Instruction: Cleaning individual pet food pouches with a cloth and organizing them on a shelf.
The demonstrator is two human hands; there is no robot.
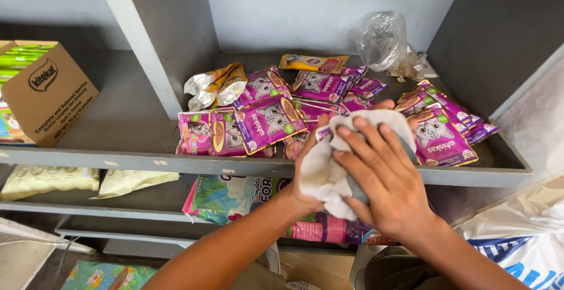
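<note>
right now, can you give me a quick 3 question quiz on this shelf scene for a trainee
1. True or false: both hands are on the white cloth.
2. Which lies at the back right of the shelf compartment? A) a clear plastic bag B) a glass jar C) a metal tin
3. What colour are most of the pouches on the grey shelf?

Key
1. True: the left hand cups the cloth from below and the right hand presses on top.
2. A, the clear plastic bag.
3. Purple; a few yellow ones lie among them. A cardboard box stands in the left compartment.
</note>
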